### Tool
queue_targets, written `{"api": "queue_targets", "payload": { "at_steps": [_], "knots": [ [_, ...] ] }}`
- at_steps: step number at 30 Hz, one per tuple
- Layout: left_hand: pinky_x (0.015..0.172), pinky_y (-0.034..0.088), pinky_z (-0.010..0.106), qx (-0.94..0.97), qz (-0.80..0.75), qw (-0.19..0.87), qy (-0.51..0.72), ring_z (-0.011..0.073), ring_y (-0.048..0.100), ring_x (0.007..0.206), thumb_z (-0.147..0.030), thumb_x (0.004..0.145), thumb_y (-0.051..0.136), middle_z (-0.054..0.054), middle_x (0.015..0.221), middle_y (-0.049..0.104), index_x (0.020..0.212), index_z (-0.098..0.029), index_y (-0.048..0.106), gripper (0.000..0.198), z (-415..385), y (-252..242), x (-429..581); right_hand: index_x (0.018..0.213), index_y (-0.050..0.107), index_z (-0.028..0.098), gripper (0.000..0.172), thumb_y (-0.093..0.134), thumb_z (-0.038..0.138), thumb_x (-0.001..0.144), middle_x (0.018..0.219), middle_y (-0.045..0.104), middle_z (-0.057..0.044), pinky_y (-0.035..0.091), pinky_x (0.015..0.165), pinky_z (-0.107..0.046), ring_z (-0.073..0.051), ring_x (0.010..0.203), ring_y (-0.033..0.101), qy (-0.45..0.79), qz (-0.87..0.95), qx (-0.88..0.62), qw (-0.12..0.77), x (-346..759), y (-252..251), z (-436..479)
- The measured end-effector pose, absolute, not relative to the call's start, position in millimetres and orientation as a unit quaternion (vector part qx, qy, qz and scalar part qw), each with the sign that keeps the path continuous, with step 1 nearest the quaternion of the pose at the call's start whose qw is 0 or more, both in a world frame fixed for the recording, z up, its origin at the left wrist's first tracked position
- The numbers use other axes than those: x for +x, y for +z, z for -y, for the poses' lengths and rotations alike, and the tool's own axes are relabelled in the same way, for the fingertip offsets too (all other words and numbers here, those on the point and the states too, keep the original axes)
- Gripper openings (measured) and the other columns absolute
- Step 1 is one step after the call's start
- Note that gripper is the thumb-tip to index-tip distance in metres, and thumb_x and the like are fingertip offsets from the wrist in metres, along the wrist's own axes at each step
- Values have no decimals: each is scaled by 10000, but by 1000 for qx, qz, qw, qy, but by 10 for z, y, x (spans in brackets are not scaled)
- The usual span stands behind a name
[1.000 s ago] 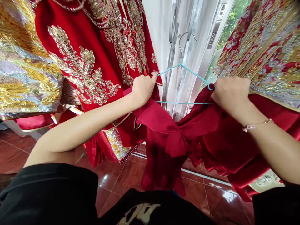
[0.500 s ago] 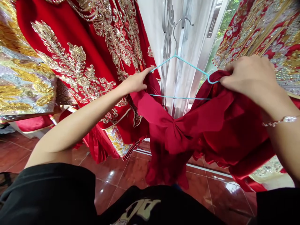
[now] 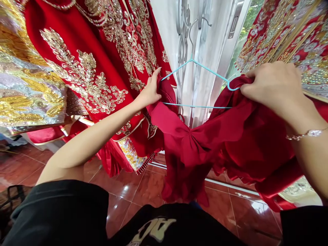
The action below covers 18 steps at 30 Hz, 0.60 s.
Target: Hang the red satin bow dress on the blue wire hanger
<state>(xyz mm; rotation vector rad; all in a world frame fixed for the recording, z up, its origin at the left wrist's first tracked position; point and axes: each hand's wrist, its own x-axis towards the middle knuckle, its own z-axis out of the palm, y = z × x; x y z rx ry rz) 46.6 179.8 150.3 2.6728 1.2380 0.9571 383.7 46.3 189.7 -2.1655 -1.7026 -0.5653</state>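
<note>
A dark red dress (image 3: 200,143) with a gathered knot at its front hangs from a light blue wire hanger (image 3: 210,70). My left hand (image 3: 150,89) is at the shoulder by one end of the hanger. Its fingers point up, apart from the thumb, which rests against the red cloth. On the other side my right hand (image 3: 273,85) is closed on the dress's shoulder, beside the curled end of the hanger. The right fingertips are hidden behind the cloth. The hanger's hook rises near a metal rack arm; whether it rests there I cannot tell.
A red velvet jacket (image 3: 110,68) with gold beading hangs at left, by a gold and silver sequined garment (image 3: 33,82). Another beaded garment (image 3: 284,44) hangs at right. White curtains (image 3: 217,20) and a metal door frame (image 3: 233,24) stand behind. Shiny red tiles (image 3: 133,191) cover the floor.
My left fingers have lifted up and away from the hanger's end. My right hand keeps its hold on the dress. The view has shifted slightly.
</note>
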Motion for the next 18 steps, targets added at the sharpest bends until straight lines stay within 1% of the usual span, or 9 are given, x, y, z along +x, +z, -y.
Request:
{"api": "queue_targets", "payload": {
  "at_steps": [1,3,5,7,10,12,15,17,18],
  "knots": [
    [1135,431,475,861,-398,26,316,334,443,1412,-59,680,572,177,1552,388,1580,-212,131,1014,-1812,1511,443,1126,735,107,400,583,351,847,1054,660,-208,467,867,-571,-410,1144,594,-200,599,-758,165,3845,1896,-467],
    [1080,480,452,856,-408,36,316,319,496,1366,-46,669,551,170,1438,509,1555,-176,200,961,-1775,1556,407,1134,733,108,395,578,326,844,1069,658,-211,471,872,-565,-408,1150,593,-198,595,-763,160,3833,1905,-459],
    [1016,520,424,859,-422,34,288,301,587,1252,-39,675,532,153,1321,597,1536,-156,262,909,-1669,1636,384,1152,728,94,397,573,289,842,1103,653,-224,471,880,-550,-413,1173,585,-194,586,-772,150,3791,1921,-435],
    [985,527,410,861,-446,4,243,281,639,1141,-44,693,526,126,1234,646,1512,-158,340,847,-1534,1729,378,1163,722,88,393,567,264,848,1138,648,-232,463,888,-540,-419,1198,576,-187,579,-781,143,3744,1933,-409],
    [977,512,404,850,-490,-57,184,276,646,1075,-79,740,535,119,1166,670,1471,-147,431,741,-1350,1819,419,1162,714,92,375,569,259,859,1154,645,-227,443,888,-546,-417,1207,565,-171,576,-786,142,3710,1926,-389],
    [975,499,402,834,-518,-88,168,284,628,1096,-107,776,530,145,1194,657,1476,-133,424,709,-1264,1820,490,1133,717,90,359,577,265,852,1122,649,-220,436,880,-552,-411,1189,568,-170,578,-784,149,3711,1909,-392],
    [965,484,422,797,-567,-141,151,307,606,1126,-125,818,501,197,1277,606,1509,-128,374,703,-1199,1787,640,1080,723,83,345,572,278,840,1064,656,-220,444,857,-541,-406,1139,592,-185,581,-780,142,3705,1893,-414],
    [951,477,449,777,-589,-177,132,334,604,1133,-107,840,471,230,1277,595,1515,-106,364,683,-1193,1812,725,1087,719,74,355,559,281,846,1078,656,-234,453,848,-519,-406,1127,605,-194,578,-783,122,3688,1902,-436],
    [944,475,462,773,-594,-188,122,349,603,1134,-95,847,463,241,1255,602,1503,-90,383,661,-1196,1854,750,1101,715,68,366,552,283,854,1101,654,-244,456,848,-507,-410,1133,606,-196,575,-787,111,3684,1914,-448]
  ]
}}
